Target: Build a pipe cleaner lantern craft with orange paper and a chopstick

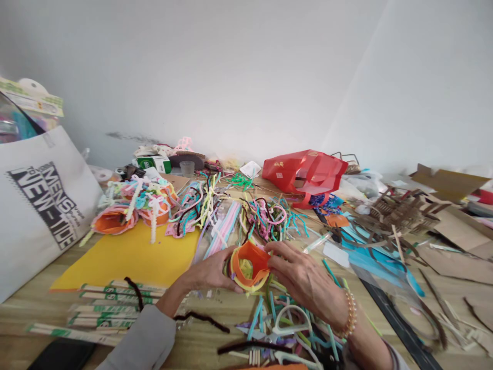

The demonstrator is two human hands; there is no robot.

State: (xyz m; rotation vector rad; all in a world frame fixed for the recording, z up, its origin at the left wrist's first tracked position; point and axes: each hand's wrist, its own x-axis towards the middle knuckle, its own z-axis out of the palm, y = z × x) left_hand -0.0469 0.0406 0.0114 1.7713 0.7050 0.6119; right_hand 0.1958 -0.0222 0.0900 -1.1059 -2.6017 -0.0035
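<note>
1. Your left hand [208, 275] curls around the left side of a small orange paper cup [250, 264]. Your right hand [304, 280] pinches its right rim with the fingertips. Both hands are closed on it.
2. The cup sits just above the wooden table [215, 313], at the centre of the view, tilted with its mouth towards you. Its walls are stiff folded paper, and a fuzzy yellow-green strand runs along the lower rim.
3. Soft, wiry pipe cleaners [265, 213] in many colours lie in a tangle just behind the cup, with more loose ones under your right wrist.
4. A flat yellow sheet [131, 257] lies to the left, and other orange cups [115, 221] with white fuzzy trim sit on its far edge.
5. Paper-wrapped chopstick packets [100, 308] lie near your left forearm.
6. Cardboard strips [400, 210] crowd the right side, and a glossy red bag [304, 172] stands behind.
7. The only bare wood is a small patch between your forearms, crossed by a dark brown pipe cleaner [200, 318].
</note>
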